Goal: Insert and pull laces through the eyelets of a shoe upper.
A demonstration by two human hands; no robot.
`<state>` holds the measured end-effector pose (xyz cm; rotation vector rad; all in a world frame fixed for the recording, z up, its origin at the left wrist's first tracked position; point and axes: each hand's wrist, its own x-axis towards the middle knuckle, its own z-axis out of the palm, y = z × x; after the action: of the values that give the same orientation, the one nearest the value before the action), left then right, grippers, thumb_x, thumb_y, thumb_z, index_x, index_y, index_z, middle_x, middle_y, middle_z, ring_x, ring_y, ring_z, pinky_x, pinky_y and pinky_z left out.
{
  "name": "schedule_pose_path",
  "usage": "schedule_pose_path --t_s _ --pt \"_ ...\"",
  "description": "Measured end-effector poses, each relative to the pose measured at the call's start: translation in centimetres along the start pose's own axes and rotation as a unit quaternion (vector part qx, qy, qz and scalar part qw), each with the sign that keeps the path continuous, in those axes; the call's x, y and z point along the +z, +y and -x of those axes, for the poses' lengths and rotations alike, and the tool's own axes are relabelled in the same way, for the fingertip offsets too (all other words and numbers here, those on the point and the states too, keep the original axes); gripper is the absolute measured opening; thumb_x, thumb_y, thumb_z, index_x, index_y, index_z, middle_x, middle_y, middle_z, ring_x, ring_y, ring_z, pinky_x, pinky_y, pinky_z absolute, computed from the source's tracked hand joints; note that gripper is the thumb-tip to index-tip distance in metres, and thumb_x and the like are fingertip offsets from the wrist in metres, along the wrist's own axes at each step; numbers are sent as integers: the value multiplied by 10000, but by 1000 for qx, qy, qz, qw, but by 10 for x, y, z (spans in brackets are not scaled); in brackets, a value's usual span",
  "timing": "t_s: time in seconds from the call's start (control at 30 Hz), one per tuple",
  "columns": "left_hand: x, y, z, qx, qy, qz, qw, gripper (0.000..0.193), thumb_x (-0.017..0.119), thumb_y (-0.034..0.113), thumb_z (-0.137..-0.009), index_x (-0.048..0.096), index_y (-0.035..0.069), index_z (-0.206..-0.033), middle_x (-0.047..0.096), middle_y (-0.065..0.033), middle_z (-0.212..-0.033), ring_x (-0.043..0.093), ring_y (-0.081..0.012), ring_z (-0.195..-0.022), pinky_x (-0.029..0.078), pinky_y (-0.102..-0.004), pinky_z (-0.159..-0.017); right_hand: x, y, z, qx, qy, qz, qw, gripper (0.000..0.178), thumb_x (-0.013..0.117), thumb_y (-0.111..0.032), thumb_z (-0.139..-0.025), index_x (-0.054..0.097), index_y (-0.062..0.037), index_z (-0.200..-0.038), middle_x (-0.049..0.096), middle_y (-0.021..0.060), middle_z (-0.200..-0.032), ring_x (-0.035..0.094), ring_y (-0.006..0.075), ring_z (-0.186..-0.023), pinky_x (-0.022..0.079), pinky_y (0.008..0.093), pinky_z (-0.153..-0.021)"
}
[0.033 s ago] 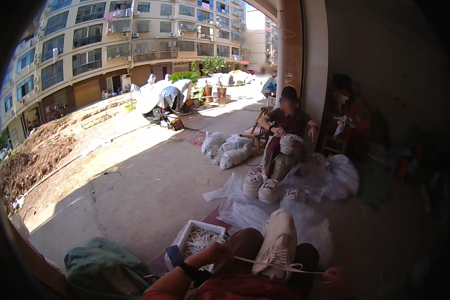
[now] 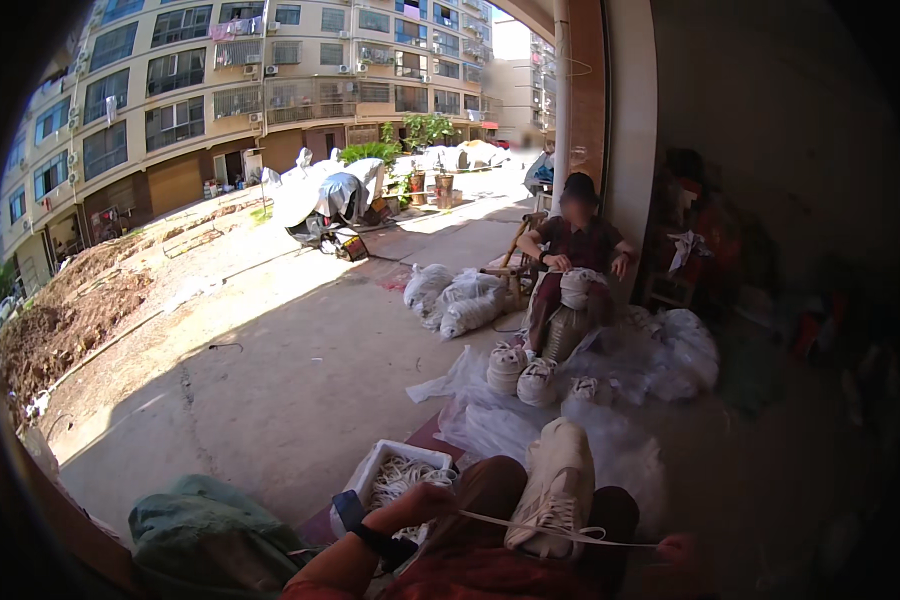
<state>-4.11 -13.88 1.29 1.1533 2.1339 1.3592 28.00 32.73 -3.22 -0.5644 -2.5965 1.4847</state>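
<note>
A cream-white lace-up shoe (image 2: 558,478) rests between my knees, toe pointing away from me. Its white shoelace (image 2: 606,540) is threaded through the upper, and both ends stretch outward. My left hand (image 2: 428,503), closed, grips one end to the left of the shoe, beside my left thigh. On the right, my right hand (image 2: 678,549) is closed at the other end, dim in the shade. A small loop of lace stands out at the shoe's right side.
A white foam box (image 2: 410,455) of loose laces sits beside my left leg, near green cloth (image 2: 205,530). Ahead, a seated person (image 2: 577,235) has a shoe at their lap. Several shoes (image 2: 522,373) and clear plastic sheets (image 2: 485,425) lie between us; stuffed plastic bags (image 2: 460,300) stand beyond.
My hands have drawn slightly farther apart, the left one leftward and the right one rightward. The lace ends extend a little wider, while the shoe stays in place.
</note>
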Motion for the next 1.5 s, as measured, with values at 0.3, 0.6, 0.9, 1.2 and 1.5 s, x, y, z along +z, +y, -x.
schedule_pose_path --t_s 0.3,0.6,0.9,1.2,1.5 --pt "-48 -6 33 -174 34 -55 983 111 689 86 -752 681 -18 -789 650 -59 -683 591 -93 -647 478 -267 -604 -15 -79 73 134 239 -152 950 115 656 -204 -809 622 -105 -855 544 -67 -746 484 38 -656 388 221 -560" --pt "-25 -39 20 -213 -38 -197 956 120 680 108 -754 668 -11 -750 620 -49 -634 574 -121 -572 445 -267 -537 -17 -55 42 -10 129 226 966 93 663 -94 -743 663 -1 -735 557 -18 -661 503 66 -632 398 258 -555" --pt "58 57 -41 -204 -292 314 880 54 648 56 -826 620 13 -811 633 -16 -677 597 -73 -586 460 -174 -521 80 -131 -31 -13 -252 -109 962 72 648 -44 -699 682 -20 -759 603 62 -635 566 124 -586 441 261 -558" --pt "76 70 -63 -176 -220 402 871 47 653 20 -800 632 -12 -827 655 -90 -758 623 -137 -671 511 -237 -648 106 -152 -56 -227 118 58 965 26 657 -17 -699 665 -36 -714 539 104 -919 513 184 -869 413 292 -757" --pt "70 77 -50 -104 -283 403 864 47 642 40 -819 633 -6 -821 653 -91 -892 587 -103 -659 475 -218 -621 130 -119 -36 40 -45 -441 896 48 658 22 -739 687 18 -777 654 25 -776 564 86 -688 454 223 -682"
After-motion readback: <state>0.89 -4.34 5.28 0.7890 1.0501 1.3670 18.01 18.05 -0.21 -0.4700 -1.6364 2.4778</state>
